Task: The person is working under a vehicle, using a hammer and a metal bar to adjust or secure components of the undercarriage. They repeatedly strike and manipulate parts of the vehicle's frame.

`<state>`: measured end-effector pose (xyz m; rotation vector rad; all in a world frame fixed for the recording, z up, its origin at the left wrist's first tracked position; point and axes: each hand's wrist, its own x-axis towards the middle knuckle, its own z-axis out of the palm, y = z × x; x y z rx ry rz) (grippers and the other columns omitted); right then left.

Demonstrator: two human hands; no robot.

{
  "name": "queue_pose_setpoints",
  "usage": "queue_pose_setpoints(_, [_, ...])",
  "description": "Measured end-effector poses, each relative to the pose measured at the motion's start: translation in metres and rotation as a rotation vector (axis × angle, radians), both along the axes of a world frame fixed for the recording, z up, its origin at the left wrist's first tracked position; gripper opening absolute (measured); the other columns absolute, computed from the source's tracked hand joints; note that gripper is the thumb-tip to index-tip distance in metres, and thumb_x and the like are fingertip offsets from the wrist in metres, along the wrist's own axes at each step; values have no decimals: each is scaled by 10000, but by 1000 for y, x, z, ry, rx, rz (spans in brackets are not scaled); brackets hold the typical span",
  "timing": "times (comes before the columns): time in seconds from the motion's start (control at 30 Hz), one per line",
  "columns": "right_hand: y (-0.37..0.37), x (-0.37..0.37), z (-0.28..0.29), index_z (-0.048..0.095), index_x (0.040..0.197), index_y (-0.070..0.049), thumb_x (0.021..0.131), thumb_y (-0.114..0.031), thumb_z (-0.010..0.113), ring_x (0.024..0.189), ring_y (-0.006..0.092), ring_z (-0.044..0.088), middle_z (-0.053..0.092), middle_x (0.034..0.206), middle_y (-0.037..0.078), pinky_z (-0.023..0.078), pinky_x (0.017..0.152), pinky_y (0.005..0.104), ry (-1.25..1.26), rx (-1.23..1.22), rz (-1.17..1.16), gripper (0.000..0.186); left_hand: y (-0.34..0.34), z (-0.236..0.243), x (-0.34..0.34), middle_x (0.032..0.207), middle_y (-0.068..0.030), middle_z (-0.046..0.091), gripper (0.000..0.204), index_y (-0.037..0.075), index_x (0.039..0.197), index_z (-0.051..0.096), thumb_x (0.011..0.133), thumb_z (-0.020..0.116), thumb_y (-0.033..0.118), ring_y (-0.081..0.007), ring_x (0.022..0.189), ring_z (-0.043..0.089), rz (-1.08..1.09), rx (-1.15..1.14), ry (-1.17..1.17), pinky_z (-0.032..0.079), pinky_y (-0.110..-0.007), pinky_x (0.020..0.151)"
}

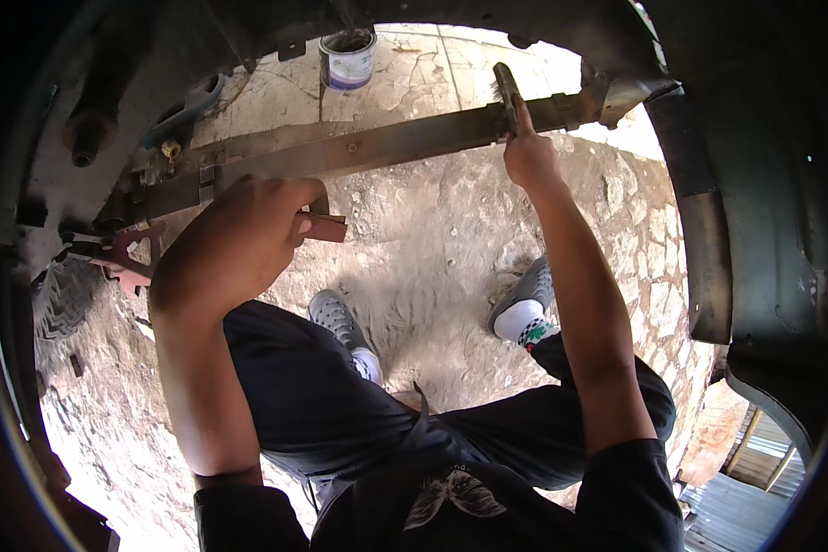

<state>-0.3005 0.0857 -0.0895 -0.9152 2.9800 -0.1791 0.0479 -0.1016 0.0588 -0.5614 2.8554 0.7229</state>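
Note:
A long dark metal bar runs across in front of me, higher at its right end. My right hand is closed round a brush, its index finger stretched along the back. Bristles show on the brush's left side, and it lies across the bar near the right end. My left hand is closed, pinching a folded piece of reddish-brown sandpaper on the near side of the bar. The sandpaper sits apart from the brush; part of it is hidden by the fingers.
A paint can stands on pale paving beyond the bar. Dark metal frame parts surround me on both sides and overhead. A knobby tyre shows at left, near a reddish bracket. My feet rest on rough stony ground.

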Motion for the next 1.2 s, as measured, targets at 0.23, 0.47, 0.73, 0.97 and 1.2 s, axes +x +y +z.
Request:
queue_pose_setpoints(0.23, [43, 64, 2, -1, 1648, -205, 1006, -164, 539, 729, 472, 700, 686, 767, 297, 567, 669, 552, -50, -24, 53, 840, -7, 0, 14, 1018, -144, 754, 94, -7, 1028, 661, 946, 634, 29, -367, 1032, 692, 55, 0, 14, 512, -419, 875])
queue_pose_setpoints(0.47, [63, 66, 2, 47, 1651, -192, 990, -148, 553, 726, 483, 695, 666, 742, 317, 563, 678, 560, -32, -67, 69, 834, -3, -5, 15, 1020, -89, 774, 77, -18, 1009, 652, 950, 614, 13, -331, 1036, 705, 20, 14, 2, 517, -406, 887])
queue_pose_setpoints(0.73, [16, 0, -10, 17, 1643, -306, 1016, -175, 532, 790, 515, 685, 685, 841, 333, 550, 716, 593, 52, -12, 52, 822, 3, -2, 1, 1022, -116, 765, 62, -16, 993, 646, 940, 620, 2, -355, 1018, 702, -42, 1, 43, 518, -423, 881])
queue_pose_setpoints(0.97, [48, 54, 34, -8, 1649, -317, 1001, -142, 512, 808, 427, 735, 709, 828, 287, 595, 694, 539, 30, 196, -70, 848, 3, -3, 6, 1002, -159, 747, 71, -18, 993, 658, 936, 625, 8, -380, 996, 693, -36, 3, 36, 517, -444, 846])
queue_pose_setpoints(1.2, [4, 101, 32, 35, 1653, -336, 995, -143, 502, 902, 410, 738, 679, 1039, 295, 614, 770, 498, -98, 197, -161, 829, 3, -1, 11, 998, -140, 755, 51, -11, 975, 647, 947, 615, 17, -381, 995, 693, -38, -42, 81, 516, -450, 845])
